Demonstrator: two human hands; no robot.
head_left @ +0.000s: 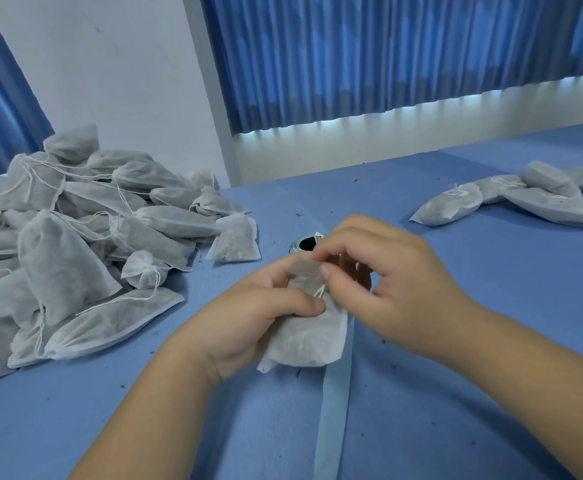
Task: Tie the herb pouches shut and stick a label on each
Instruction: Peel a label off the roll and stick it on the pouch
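Between both thumbs sits the herb pouch [309,336]: L hand [248,315] grips its body w/ curled fingers, R hand [390,282] pinches its top flap (label roll [297,244] just beyond the fingertips).

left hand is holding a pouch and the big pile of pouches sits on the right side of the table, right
Not quite. In the head view the big pile of pouches sits on the left side of the table. The left hand does hold a pouch.
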